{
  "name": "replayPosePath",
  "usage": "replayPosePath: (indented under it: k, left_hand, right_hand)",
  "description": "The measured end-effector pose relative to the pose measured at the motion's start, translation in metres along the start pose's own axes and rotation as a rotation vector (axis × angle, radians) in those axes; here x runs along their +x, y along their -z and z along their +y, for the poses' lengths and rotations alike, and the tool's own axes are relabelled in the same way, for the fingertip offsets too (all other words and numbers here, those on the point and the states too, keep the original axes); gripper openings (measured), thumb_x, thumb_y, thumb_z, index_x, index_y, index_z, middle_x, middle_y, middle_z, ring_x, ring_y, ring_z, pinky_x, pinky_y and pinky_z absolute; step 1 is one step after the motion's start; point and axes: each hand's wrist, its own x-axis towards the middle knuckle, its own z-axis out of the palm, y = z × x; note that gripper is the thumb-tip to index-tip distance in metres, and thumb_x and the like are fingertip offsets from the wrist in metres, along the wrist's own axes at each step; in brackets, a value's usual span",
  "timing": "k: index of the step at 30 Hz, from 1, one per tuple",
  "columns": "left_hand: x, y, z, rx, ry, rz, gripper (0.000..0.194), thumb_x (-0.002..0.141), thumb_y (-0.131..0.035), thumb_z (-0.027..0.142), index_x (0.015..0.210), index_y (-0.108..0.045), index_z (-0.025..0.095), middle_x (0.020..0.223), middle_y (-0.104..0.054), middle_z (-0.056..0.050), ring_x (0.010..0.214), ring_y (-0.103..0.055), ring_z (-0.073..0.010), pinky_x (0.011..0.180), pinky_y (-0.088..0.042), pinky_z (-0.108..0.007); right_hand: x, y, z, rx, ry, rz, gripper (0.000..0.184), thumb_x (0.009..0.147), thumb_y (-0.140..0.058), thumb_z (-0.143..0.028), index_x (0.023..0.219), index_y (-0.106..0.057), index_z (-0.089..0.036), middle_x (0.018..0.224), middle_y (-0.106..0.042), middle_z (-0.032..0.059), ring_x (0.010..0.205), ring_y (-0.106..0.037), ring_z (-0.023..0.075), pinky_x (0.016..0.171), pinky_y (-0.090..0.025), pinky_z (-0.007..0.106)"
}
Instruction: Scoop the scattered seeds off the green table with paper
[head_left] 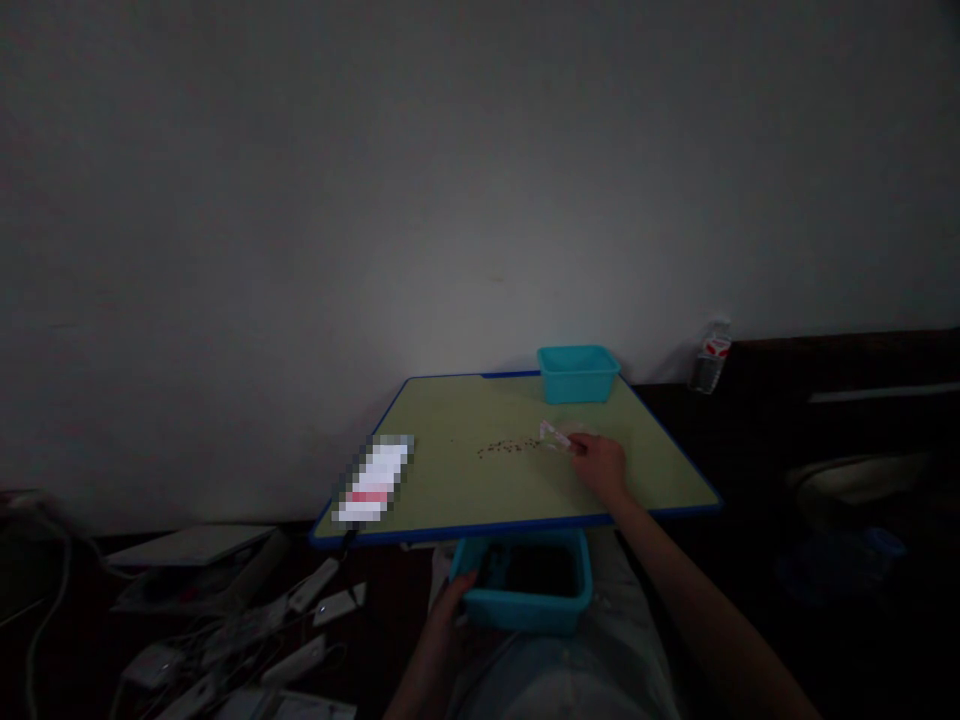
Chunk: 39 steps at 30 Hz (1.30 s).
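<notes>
turquoise plastic is held below the near table edge by the left hand (455, 598): the left rim of the lower basin (525, 612) is clamped by it, though most of its fingers cannot be made out. because the lower basin is held on one side only, above the lap (562, 675), it could be tipped and its dark contents spilled if the lap were shifted. over the right part of the yellowish tabletop (435, 500), a clear printed plastic piece (556, 435) is pinched between closed fingertips of the right hand (602, 467). just beside it, small dark grains (510, 447) are scattered in a loose band; they could be flicked away or rolled off if the clear printed plastic piece were swept too briskly, since no raised lip can be made out. behind, the upper basin (578, 382) could be nudged by an overlong reach.
</notes>
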Motion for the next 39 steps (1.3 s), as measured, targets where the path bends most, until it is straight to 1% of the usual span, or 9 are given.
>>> replayPosePath:
  k: [5, 11, 16, 20, 23, 28, 34, 37, 39]
  left_hand:
    - [0.001, 0.001, 0.002, -0.007, 0.039, -0.001, 0.070, 0.067, -0.068, 0.045, 0.130, -0.046, 0.024, 0.112, -0.062, -0.016, 0.085, -0.066, -0.0295, 0.073, -0.054, -0.045]
    - [0.007, 0.004, 0.001, 0.004, 0.027, 0.008, 0.065, 0.069, -0.066, 0.044, 0.127, -0.048, 0.024, 0.115, -0.059, -0.017, 0.088, -0.065, -0.0294, 0.074, -0.053, -0.045]
    - [0.006, 0.002, 0.000, 0.013, 0.031, 0.016, 0.067, 0.065, -0.068, 0.045, 0.126, -0.050, 0.023, 0.119, -0.056, -0.018, 0.092, -0.064, -0.0325, 0.074, -0.054, -0.047]
    - [0.001, 0.001, 0.000, -0.018, 0.028, 0.010, 0.065, 0.067, -0.067, 0.043, 0.127, -0.049, 0.026, 0.119, -0.058, -0.016, 0.088, -0.066, -0.0322, 0.073, -0.054, -0.047]
    - [0.000, 0.002, 0.001, -0.021, 0.009, -0.015, 0.062, 0.068, -0.066, 0.043, 0.126, -0.049, 0.027, 0.127, -0.055, -0.014, 0.093, -0.065, -0.0322, 0.077, -0.053, -0.046]
    - [-0.002, 0.003, 0.002, 0.009, 0.027, -0.043, 0.073, 0.062, -0.071, 0.048, 0.126, -0.047, 0.023, 0.128, -0.053, -0.020, 0.101, -0.062, -0.0376, 0.078, -0.053, -0.048]
    - [0.001, 0.002, 0.001, 0.006, 0.015, 0.004, 0.069, 0.064, -0.069, 0.047, 0.126, -0.047, 0.024, 0.129, -0.052, -0.019, 0.096, -0.064, -0.0357, 0.075, -0.054, -0.048]
    - [-0.001, 0.000, 0.002, 0.011, 0.028, -0.015, 0.069, 0.066, -0.068, 0.046, 0.128, -0.047, 0.024, 0.126, -0.055, -0.018, 0.097, -0.064, -0.0346, 0.075, -0.054, -0.047]
    - [-0.004, -0.001, 0.004, 0.016, 0.047, 0.002, 0.067, 0.068, -0.067, 0.045, 0.129, -0.048, 0.024, 0.124, -0.058, -0.017, 0.099, -0.063, -0.0334, 0.075, -0.054, -0.046]
  right_hand:
    - [0.000, -0.002, 0.000, 0.019, 0.041, -0.007, 0.032, 0.079, -0.051, -0.020, 0.102, -0.073, -0.027, 0.089, -0.074, 0.0042, 0.077, -0.066, 0.0204, 0.067, -0.042, 0.027]
    - [0.001, -0.003, -0.002, 0.020, 0.124, -0.054, 0.034, 0.081, -0.049, -0.018, 0.105, -0.071, -0.027, 0.090, -0.074, 0.0042, 0.076, -0.066, 0.0196, 0.067, -0.042, 0.027]
    - [0.001, -0.005, -0.006, 0.037, 0.194, -0.065, 0.034, 0.082, -0.049, -0.015, 0.106, -0.071, -0.025, 0.095, -0.073, 0.0047, 0.083, -0.066, 0.0190, 0.073, -0.042, 0.026]
    - [0.001, -0.007, -0.008, 0.047, 0.209, -0.077, 0.034, 0.082, -0.050, -0.015, 0.106, -0.070, -0.026, 0.095, -0.073, 0.0045, 0.085, -0.066, 0.0189, 0.075, -0.043, 0.026]
    - [0.001, -0.009, -0.007, 0.059, 0.209, -0.078, 0.033, 0.082, -0.050, -0.015, 0.106, -0.070, -0.024, 0.097, -0.073, 0.0052, 0.086, -0.065, 0.0188, 0.078, -0.042, 0.026]
    - [0.000, -0.009, -0.004, 0.063, 0.217, -0.053, 0.033, 0.082, -0.049, -0.015, 0.106, -0.071, -0.024, 0.097, -0.073, 0.0054, 0.084, -0.066, 0.0196, 0.076, -0.043, 0.027]
    - [0.001, -0.006, -0.006, 0.058, 0.212, -0.078, 0.034, 0.082, -0.050, -0.015, 0.107, -0.071, -0.025, 0.093, -0.073, 0.0054, 0.083, -0.066, 0.0193, 0.075, -0.043, 0.027]
    - [0.001, -0.007, -0.006, 0.075, 0.224, -0.066, 0.032, 0.082, -0.050, -0.016, 0.105, -0.071, -0.025, 0.093, -0.073, 0.0054, 0.082, -0.066, 0.0191, 0.076, -0.043, 0.027]
    - [0.000, -0.008, -0.006, 0.091, 0.239, -0.058, 0.032, 0.082, -0.051, -0.016, 0.105, -0.071, -0.025, 0.093, -0.073, 0.0051, 0.083, -0.066, 0.0191, 0.076, -0.043, 0.027]
